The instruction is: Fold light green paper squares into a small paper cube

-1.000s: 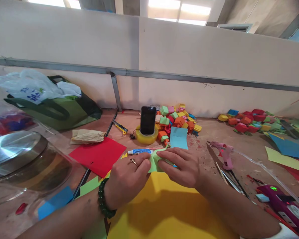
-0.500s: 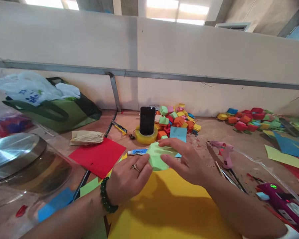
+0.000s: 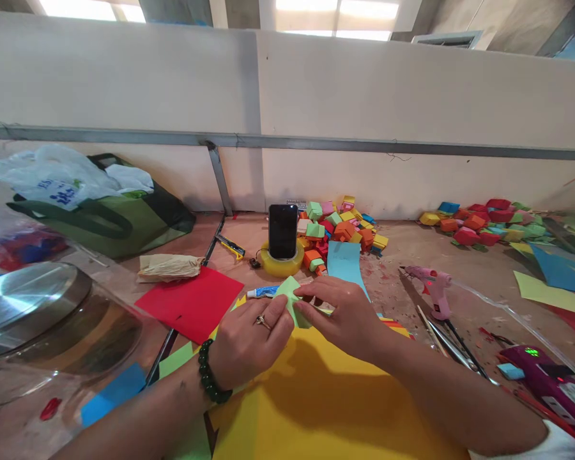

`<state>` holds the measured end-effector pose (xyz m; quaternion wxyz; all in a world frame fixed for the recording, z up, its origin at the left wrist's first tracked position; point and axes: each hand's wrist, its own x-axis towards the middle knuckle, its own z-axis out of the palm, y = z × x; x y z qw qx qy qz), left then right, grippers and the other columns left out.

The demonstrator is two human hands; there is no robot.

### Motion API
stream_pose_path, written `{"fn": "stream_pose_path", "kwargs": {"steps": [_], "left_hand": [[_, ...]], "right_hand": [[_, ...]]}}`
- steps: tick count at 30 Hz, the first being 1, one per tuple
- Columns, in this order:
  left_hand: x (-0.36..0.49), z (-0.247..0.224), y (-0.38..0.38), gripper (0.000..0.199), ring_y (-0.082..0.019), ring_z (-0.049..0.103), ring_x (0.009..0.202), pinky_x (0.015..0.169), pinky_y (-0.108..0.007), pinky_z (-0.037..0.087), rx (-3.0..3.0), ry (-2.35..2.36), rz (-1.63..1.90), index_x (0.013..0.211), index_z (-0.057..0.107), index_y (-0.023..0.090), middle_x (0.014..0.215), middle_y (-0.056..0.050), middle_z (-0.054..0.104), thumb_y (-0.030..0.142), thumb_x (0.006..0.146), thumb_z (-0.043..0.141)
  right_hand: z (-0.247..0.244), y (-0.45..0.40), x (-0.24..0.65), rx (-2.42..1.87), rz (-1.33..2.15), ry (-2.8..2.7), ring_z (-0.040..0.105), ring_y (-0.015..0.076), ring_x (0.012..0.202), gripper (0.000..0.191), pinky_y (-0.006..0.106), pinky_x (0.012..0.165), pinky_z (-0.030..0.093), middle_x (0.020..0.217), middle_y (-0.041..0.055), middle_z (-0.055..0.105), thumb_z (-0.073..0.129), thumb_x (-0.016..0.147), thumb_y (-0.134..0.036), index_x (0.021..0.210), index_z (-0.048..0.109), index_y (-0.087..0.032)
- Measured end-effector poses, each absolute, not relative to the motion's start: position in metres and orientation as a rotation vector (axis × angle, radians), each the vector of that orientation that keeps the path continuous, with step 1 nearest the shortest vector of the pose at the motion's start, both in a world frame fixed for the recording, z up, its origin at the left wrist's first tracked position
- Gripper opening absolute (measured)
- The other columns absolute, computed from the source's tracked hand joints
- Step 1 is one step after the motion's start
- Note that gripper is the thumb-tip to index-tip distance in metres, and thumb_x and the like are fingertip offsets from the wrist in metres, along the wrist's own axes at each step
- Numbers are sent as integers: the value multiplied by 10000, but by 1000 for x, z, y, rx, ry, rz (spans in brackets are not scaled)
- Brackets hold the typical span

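A small piece of light green paper (image 3: 290,291) is held up between both hands over a large yellow sheet (image 3: 316,396). My left hand (image 3: 252,338), with a ring and a dark green bead bracelet, pinches its left side between thumb and fingers. On its right side, the thumb and fingertips of my right hand (image 3: 347,316) are closed on the paper, which looks bent or folded there. A blue-and-white tube (image 3: 262,292) lies just behind the paper, partly hidden. Beside the right hand lies a light blue paper strip (image 3: 345,262).
A phone (image 3: 283,231) stands in a yellow tape roll (image 3: 282,263). Paper cubes (image 3: 342,227) are piled behind it. Right: a pink glue gun (image 3: 434,287) and a purple device (image 3: 541,383). Left: red paper (image 3: 196,303), a utility knife (image 3: 230,246), a metal-lidded jar (image 3: 33,306) and a green bag (image 3: 110,220).
My right fingers have closed on the green paper and bent its right part toward the left. More of the light blue strip now shows behind my right hand.
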<state>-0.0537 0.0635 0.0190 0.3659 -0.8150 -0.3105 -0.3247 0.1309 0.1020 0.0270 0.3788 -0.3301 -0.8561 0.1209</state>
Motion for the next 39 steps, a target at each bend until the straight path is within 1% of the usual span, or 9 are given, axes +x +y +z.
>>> {"fn": "stream_pose_path", "kwargs": {"steps": [7,10,14,19,21,25,29,34,39], "left_hand": [[-49,21,62,193,-135,639,584,570,-270,533,-2123,-795,-801,740,598,138,809,-64,731,39,862,487],[-49,22,64,200,-136,629,554,539,-272,512,-2109,-791,-824,727,587,143,782,-60,731,47,867,480],[-55,24,68,189,-144,633,577,533,-269,486,-2080,-829,-851,735,560,162,777,-52,727,52,864,476],[-64,28,71,154,-126,633,599,556,-236,469,-2078,-931,-899,766,529,185,776,-33,721,80,866,477],[-65,29,70,159,-116,635,595,549,-222,463,-2093,-1000,-946,760,515,195,773,-24,720,82,860,466],[-63,27,68,152,-106,639,583,529,-200,463,-2169,-1082,-1028,750,511,200,762,-18,720,99,854,463],[-59,25,66,150,-111,666,643,552,-187,487,-2260,-1083,-1077,758,523,203,767,-22,724,94,844,465],[-55,23,65,166,-123,684,688,607,-202,529,-2320,-1069,-1095,797,554,198,808,-28,737,73,842,455],[-55,22,65,169,-134,693,713,640,-211,547,-2295,-1019,-1117,852,597,187,825,-41,742,75,848,470]], "right_hand": [[23,106,127,-827,384,-2156,601,137,676,142,258,630,460,679,15,654,574,842,-185,722,651,-186],[21,107,128,-867,402,-2171,616,179,813,71,305,715,488,834,55,680,573,822,-191,844,640,-186],[23,106,132,-850,446,-2179,610,226,962,289,381,801,511,1042,121,656,549,833,-242,1105,572,-148],[24,110,135,-768,238,-2202,619,250,977,470,407,826,507,1081,125,673,671,777,-402,1164,545,-167],[22,116,138,-690,142,-2187,635,229,933,414,382,819,507,1040,97,701,694,763,-344,1127,573,-188],[23,130,145,-576,-22,-2123,638,177,761,141,324,704,503,829,41,737,607,801,-150,921,657,-203],[33,132,148,-522,-36,-2131,590,154,673,128,310,640,474,735,19,727,598,804,-145,848,691,-221],[41,123,149,-423,-244,-2182,568,150,692,215,316,638,434,759,-3,730,550,783,-93,825,699,-242],[44,116,148,-393,-358,-2207,561,140,684,191,305,625,418,738,-15,722,548,782,-83,813,675,-222]]}}
